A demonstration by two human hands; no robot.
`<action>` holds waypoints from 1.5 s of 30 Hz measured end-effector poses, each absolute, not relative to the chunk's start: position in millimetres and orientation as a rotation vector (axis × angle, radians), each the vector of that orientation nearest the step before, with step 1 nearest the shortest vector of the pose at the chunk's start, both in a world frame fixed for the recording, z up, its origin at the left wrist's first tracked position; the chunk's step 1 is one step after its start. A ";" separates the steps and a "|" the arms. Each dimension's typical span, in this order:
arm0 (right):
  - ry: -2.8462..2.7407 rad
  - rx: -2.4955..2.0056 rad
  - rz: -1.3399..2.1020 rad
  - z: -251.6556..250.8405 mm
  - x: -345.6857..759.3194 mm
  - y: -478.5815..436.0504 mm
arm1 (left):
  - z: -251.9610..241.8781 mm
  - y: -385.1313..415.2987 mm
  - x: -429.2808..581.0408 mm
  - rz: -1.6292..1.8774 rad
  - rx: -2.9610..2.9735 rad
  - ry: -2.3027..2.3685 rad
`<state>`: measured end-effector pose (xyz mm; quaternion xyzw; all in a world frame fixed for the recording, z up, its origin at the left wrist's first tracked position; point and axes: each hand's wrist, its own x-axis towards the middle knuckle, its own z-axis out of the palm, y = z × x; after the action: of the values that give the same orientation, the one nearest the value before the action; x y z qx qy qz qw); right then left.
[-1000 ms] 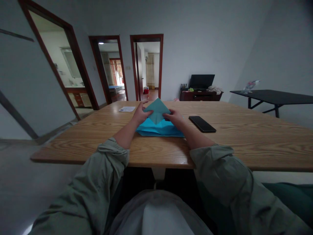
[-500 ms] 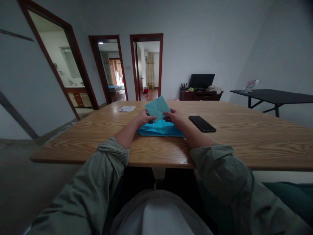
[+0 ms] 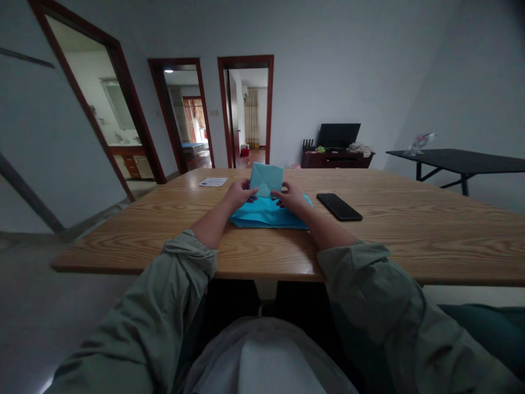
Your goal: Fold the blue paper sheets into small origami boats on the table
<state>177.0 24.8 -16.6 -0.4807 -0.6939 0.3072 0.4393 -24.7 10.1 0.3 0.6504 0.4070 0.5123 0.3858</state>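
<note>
Desk (image 3: 410, 241) is light wood grain and fills the middle of the view. Room behind it: grey walls (image 3: 361, 71), three doorways (image 3: 246, 109) with dark red frames on the left and centre, low dark cabinet (image 3: 336, 160) against the far wall with a black monitor (image 3: 339, 135) on top, black table (image 3: 451, 156) off to the right.

On the desk: white card (image 3: 213, 181) toward the far left, black phone (image 3: 339, 207) lying flat just right of the work. Folded blue paper (image 3: 266, 214) lies flat near the desk's centre, with a pale flap (image 3: 266, 179) standing up from it, roughly upright. Left hand (image 3: 240, 196) is at the flap's left edge, right hand (image 3: 292, 198) at its right edge, both resting on the paper. Both hands half closed, fingers curled, holding the paper between them. Rolled grey-green sleeves (image 3: 361, 273) come in from the bottom of the view
</note>
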 end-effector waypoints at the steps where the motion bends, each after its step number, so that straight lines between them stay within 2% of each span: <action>1: -1.732 -1.215 0.647 -17.6 177.4 25.7 | 0.3 10.8 -24.6 1.305 1.661 1.038; 5: -1.755 -1.172 0.045 -16.5 180.3 26.1 | -1.2 17.1 -24.4 1.342 1.626 1.078; 8: -1.746 -1.124 -0.127 -12.7 179.5 21.0 | -0.6 18.4 -23.3 1.399 1.620 1.096; 15: -1.973 -0.966 0.154 -15.4 165.0 9.7 | 10.4 -8.2 -9.5 1.238 1.578 0.874; 19: -1.987 -1.018 0.128 -15.6 163.0 8.6 | 10.9 -19.0 -4.1 1.037 1.540 0.804; 24: -1.948 -1.097 0.119 -10.8 164.3 7.4 | 10.7 -18.1 -4.3 1.012 1.479 0.693; 33: -1.966 -0.792 0.689 -5.5 161.0 -1.4 | 15.2 -19.9 -5.8 1.061 1.425 0.776; 45: -1.999 -0.867 0.540 -5.0 154.0 -3.9 | 4.9 -4.1 -2.4 1.149 1.668 0.895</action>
<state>154.0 -3.9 -5.0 -0.3479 -0.8025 0.2168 0.4336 -2.4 -4.1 4.9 0.6736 0.3614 0.4641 0.4475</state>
